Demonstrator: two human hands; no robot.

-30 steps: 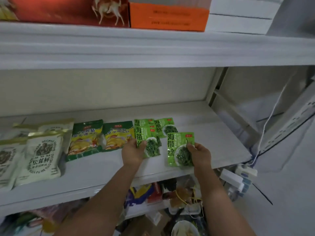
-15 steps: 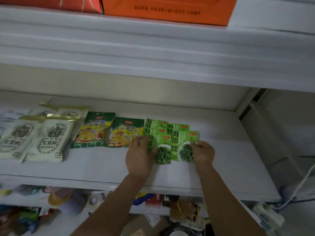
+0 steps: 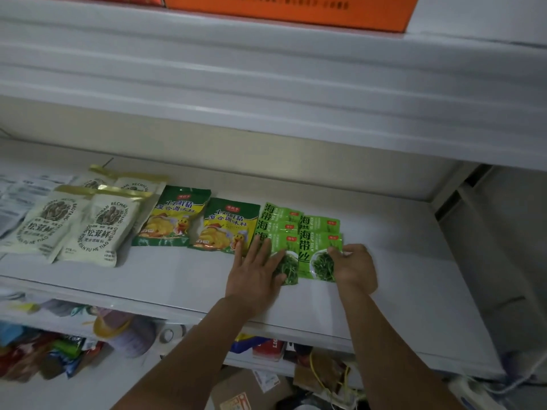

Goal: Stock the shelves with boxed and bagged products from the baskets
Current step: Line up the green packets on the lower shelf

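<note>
Seaweed packets (image 3: 299, 241) lie in two overlapping rows on the white shelf (image 3: 177, 273), a little right of its middle, with the front ones nearest its edge. Our left hand (image 3: 257, 270) rests flat on the front packet of the left row, fingers straight and spread, gripping nothing. Our right hand (image 3: 353, 267) has its fingers curled round the right edge of the front packet in the right row, and seems to pinch it there.

We judge these packets light, thin and floppy, with a glossy skin that lets one slide over another. The sealed edges are the surest place to take hold. A flat palm suits squaring up a row, while a hard squeeze in the middle could crush what is inside.

Just left of them lie two yellow-and-green seasoning bags (image 3: 201, 223), and beyond those a group of cream mushroom bags (image 3: 97, 229). An orange box (image 3: 290, 10) stands on the shelf above.

We cannot count the packets in each row, since each covers most of the one behind. Our right thumb is hidden. No basket is in view. The orange box is cut off at the top, and the goods under the shelf are too blurred to name.
</note>
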